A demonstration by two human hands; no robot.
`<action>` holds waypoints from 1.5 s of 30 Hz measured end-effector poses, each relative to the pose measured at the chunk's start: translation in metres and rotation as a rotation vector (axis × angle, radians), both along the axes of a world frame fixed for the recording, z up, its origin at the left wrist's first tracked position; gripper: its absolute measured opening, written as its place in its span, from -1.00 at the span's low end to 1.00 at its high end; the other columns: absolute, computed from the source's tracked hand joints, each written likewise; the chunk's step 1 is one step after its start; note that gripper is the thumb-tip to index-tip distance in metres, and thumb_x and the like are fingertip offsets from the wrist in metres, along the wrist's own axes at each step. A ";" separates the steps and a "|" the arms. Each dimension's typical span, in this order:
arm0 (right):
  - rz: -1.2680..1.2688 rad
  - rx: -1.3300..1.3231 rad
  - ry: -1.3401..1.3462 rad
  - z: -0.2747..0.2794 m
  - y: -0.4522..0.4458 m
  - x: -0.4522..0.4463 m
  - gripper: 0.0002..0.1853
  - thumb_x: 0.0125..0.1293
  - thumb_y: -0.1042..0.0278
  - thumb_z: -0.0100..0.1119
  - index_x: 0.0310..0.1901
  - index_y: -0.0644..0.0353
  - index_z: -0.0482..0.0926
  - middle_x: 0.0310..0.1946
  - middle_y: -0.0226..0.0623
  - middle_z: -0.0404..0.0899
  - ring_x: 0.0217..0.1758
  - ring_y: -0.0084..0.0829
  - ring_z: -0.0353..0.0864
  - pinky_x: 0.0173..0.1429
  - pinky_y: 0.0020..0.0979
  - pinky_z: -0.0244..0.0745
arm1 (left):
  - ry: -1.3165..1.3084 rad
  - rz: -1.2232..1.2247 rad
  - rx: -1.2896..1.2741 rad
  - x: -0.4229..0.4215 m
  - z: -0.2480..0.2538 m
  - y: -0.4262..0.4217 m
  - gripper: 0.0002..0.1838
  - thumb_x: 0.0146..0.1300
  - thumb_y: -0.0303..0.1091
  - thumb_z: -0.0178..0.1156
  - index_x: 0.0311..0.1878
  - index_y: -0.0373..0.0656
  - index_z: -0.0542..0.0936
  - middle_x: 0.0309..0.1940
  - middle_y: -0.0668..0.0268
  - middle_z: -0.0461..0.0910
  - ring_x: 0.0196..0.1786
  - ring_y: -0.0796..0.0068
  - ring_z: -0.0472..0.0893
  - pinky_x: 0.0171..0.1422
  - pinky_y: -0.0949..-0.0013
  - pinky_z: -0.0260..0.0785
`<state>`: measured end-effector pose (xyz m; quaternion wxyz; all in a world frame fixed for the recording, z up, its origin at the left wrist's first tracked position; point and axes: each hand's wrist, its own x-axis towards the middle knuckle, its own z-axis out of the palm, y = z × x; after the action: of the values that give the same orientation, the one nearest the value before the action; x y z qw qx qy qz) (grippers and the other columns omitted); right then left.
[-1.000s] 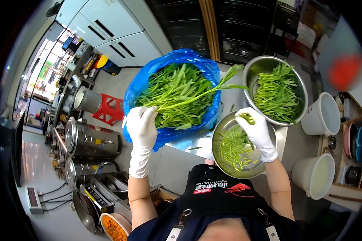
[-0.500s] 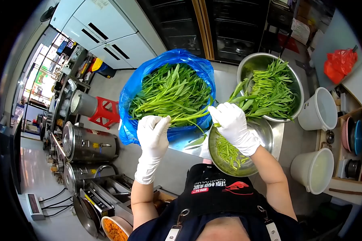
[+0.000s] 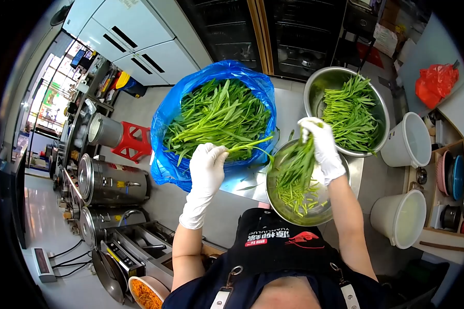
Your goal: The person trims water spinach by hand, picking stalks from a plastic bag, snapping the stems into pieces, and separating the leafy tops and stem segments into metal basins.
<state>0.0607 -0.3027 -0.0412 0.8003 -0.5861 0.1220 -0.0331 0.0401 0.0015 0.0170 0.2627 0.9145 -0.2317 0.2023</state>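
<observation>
My left hand (image 3: 207, 164), in a white glove, pinches a few water spinach stems (image 3: 245, 146) at the front rim of a blue plastic bag (image 3: 162, 149). Heaped inside the bag are loose water spinach stalks (image 3: 221, 113). Fingers closed, my gloved right hand (image 3: 322, 147) grips a leafy bunch of water spinach (image 3: 297, 159), leaves hanging down over a steel bowl (image 3: 322, 213). Short cut stem pieces (image 3: 296, 198) lie in that bowl. Behind it, a larger steel basin (image 3: 314, 85) contains a bundle of leafy water spinach (image 3: 348, 116).
Bag and bowls stand on a metal table (image 3: 288, 105). Two white buckets, one of them (image 3: 399, 219) nearer me, are at right. A red stool (image 3: 131, 141) and steel pots (image 3: 116, 180) stand at left. White refrigerator doors (image 3: 134, 26) are at the back.
My right hand has moved away from my left and turned downward, its leafy bunch now hanging over the lower bowl. My left hand has shifted slightly right, still pinching stems.
</observation>
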 end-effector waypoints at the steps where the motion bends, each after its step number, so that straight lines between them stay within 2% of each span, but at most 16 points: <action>1: -0.043 -0.081 -0.027 0.010 -0.004 -0.003 -0.89 0.25 0.47 0.23 -0.24 0.28 0.68 -0.50 -0.42 0.57 -0.51 -0.63 0.44 -0.38 -0.59 0.34 | 0.019 0.016 -0.023 0.001 -0.001 0.002 -0.86 0.07 -0.44 0.36 -0.28 -0.19 0.66 -0.42 0.25 0.54 -0.27 0.20 0.54 -0.20 0.25 0.39; 5: -0.169 -0.680 -0.445 0.058 0.004 -0.020 -0.89 0.26 0.53 0.21 -0.20 0.31 0.64 0.05 -0.21 0.59 0.03 -0.43 0.58 0.09 -0.45 0.49 | 0.177 0.042 -0.116 0.002 -0.005 -0.009 -0.85 0.18 -0.38 0.31 -0.22 -0.22 0.68 -0.43 0.23 0.54 -0.26 0.19 0.54 -0.16 0.26 0.41; 7: -0.085 -0.708 -0.563 0.073 0.024 -0.029 -0.83 0.24 0.60 0.23 -0.13 0.26 0.65 -0.01 -0.23 0.66 0.00 -0.46 0.64 0.12 -0.46 0.51 | 0.293 0.019 -0.174 0.003 -0.004 -0.017 -0.85 0.22 -0.44 0.29 -0.19 -0.29 0.67 -0.44 0.21 0.54 -0.30 0.28 0.53 -0.16 0.34 0.39; 10: -0.031 -1.016 -0.830 0.078 0.060 -0.038 -0.82 0.16 0.51 0.35 -0.17 0.21 0.68 -0.22 -0.18 0.71 -0.22 -0.24 0.71 -0.11 -0.36 0.63 | 0.508 0.004 -0.317 0.001 0.000 -0.033 -0.83 0.31 -0.42 0.24 -0.16 -0.34 0.67 -0.47 0.33 0.55 -0.37 0.48 0.49 -0.18 0.43 0.35; 14: 0.165 -1.373 -0.791 0.035 0.090 -0.039 -0.68 0.03 0.43 0.17 -0.11 0.19 0.58 -0.21 -0.28 0.58 -0.24 -0.30 0.55 -0.18 -0.33 0.46 | 0.800 0.084 -0.658 -0.004 -0.010 -0.049 -0.76 0.34 -0.31 0.23 -0.19 -0.35 0.68 -0.45 0.45 0.60 -0.42 0.70 0.42 -0.27 0.53 0.31; 20: 0.120 -1.430 -0.841 0.017 0.076 -0.043 -0.69 0.04 0.35 0.15 -0.12 0.19 0.55 -0.32 -0.32 0.49 -0.28 -0.34 0.52 -0.22 -0.34 0.43 | 1.062 -0.060 -0.922 -0.002 -0.037 -0.048 -0.79 0.34 -0.30 0.22 -0.23 -0.27 0.68 -0.51 0.51 0.51 -0.48 0.71 0.35 -0.36 0.58 0.18; 24: -0.062 -0.992 -0.722 0.020 0.063 -0.044 -0.81 0.12 0.44 0.22 -0.19 0.14 0.60 -0.33 -0.27 0.58 -0.30 -0.24 0.61 -0.20 -0.32 0.53 | 1.117 -0.318 -1.258 -0.003 -0.041 -0.072 -0.78 0.31 -0.32 0.25 -0.21 -0.34 0.62 -0.39 0.33 0.53 -0.36 0.58 0.39 -0.25 0.50 0.22; 25: -0.152 -0.792 -0.618 0.023 0.060 -0.043 -0.88 0.22 0.46 0.21 -0.20 0.15 0.61 -0.34 -0.30 0.63 -0.34 -0.32 0.64 -0.19 -0.34 0.55 | 1.109 -0.322 -1.316 -0.005 -0.038 -0.079 -0.74 0.30 -0.30 0.26 -0.20 -0.37 0.60 -0.34 0.27 0.53 -0.32 0.52 0.40 -0.16 0.47 0.26; 26: 0.010 -0.423 -0.256 0.028 0.045 -0.047 -0.91 0.24 0.40 0.26 -0.24 0.17 0.62 -0.38 -0.39 0.63 -0.30 -0.52 0.64 -0.22 -0.36 0.54 | 1.043 -0.355 -1.290 -0.008 -0.032 -0.086 -0.74 0.31 -0.30 0.25 -0.20 -0.38 0.61 -0.35 0.27 0.54 -0.31 0.52 0.41 -0.14 0.47 0.27; 28: -0.027 -0.064 -0.107 0.035 0.006 -0.039 -0.89 0.29 0.32 0.25 -0.23 0.12 0.66 -0.36 -0.48 0.64 -0.30 -0.62 0.59 -0.17 -0.43 0.50 | 0.904 -0.419 -1.237 -0.010 -0.020 -0.097 -0.73 0.32 -0.29 0.25 -0.19 -0.38 0.62 -0.36 0.26 0.55 -0.29 0.52 0.43 -0.11 0.47 0.29; 30: -0.148 -0.125 -0.148 0.055 -0.047 -0.036 -0.89 0.31 0.34 0.21 -0.21 0.10 0.67 -0.30 -0.52 0.66 -0.30 -0.59 0.58 -0.10 -0.48 0.47 | 0.914 -0.406 -1.017 -0.012 -0.022 -0.098 -0.77 0.32 -0.33 0.24 -0.20 -0.36 0.62 -0.34 0.28 0.54 -0.30 0.52 0.43 -0.15 0.44 0.29; 33: -0.337 0.083 -0.210 0.065 -0.120 -0.028 -0.88 0.32 0.37 0.19 -0.17 0.13 0.67 -0.24 -0.49 0.67 -0.25 -0.59 0.58 -0.02 -0.52 0.48 | 1.008 -0.338 -0.692 -0.026 -0.022 -0.115 -0.84 0.30 -0.44 0.20 -0.32 -0.34 0.66 -0.30 0.32 0.63 -0.26 0.56 0.54 -0.07 0.48 0.39; 36: -0.348 0.219 -0.297 0.065 -0.178 -0.019 -0.83 0.35 0.38 0.19 -0.08 0.17 0.65 -0.21 -0.43 0.67 -0.16 -0.54 0.64 0.01 -0.47 0.56 | 1.016 -0.414 -0.364 -0.047 -0.071 -0.133 -0.81 0.22 -0.51 0.25 -0.11 -0.20 0.71 -0.22 0.25 0.68 -0.15 0.45 0.62 0.05 0.42 0.42; 38: -0.294 0.209 -0.312 0.065 -0.203 -0.015 -0.79 0.38 0.39 0.16 -0.02 0.25 0.60 -0.18 -0.36 0.68 -0.16 -0.52 0.66 -0.01 -0.48 0.59 | 0.811 -0.558 -0.100 -0.061 -0.120 -0.140 -0.71 0.19 -0.39 0.29 0.00 -0.17 0.69 -0.19 0.14 0.66 -0.04 0.12 0.60 0.13 0.19 0.42; 40: -0.296 0.141 -0.300 0.065 -0.219 -0.010 -0.81 0.38 0.39 0.16 -0.05 0.26 0.61 -0.20 -0.35 0.68 -0.18 -0.53 0.65 -0.02 -0.50 0.57 | 0.462 -0.514 0.284 -0.073 -0.134 -0.143 -0.56 0.09 -0.38 0.32 0.10 -0.11 0.65 0.04 0.07 0.57 0.10 0.04 0.53 0.20 0.11 0.36; 45: -0.278 -0.406 -0.316 0.069 -0.239 0.014 -0.82 0.39 0.38 0.16 -0.12 0.31 0.62 -0.30 -0.38 0.69 -0.26 -0.63 0.58 -0.11 -0.56 0.49 | 0.429 -0.384 0.096 -0.071 -0.133 -0.131 -0.54 0.03 -0.38 0.38 0.08 -0.14 0.65 0.09 0.05 0.53 0.16 0.05 0.48 0.24 0.12 0.33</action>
<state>0.0751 -0.5420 0.0281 0.6637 -0.6994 0.0658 -0.2570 -0.0304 -0.1294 -0.1159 0.2955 0.8872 -0.3491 -0.0605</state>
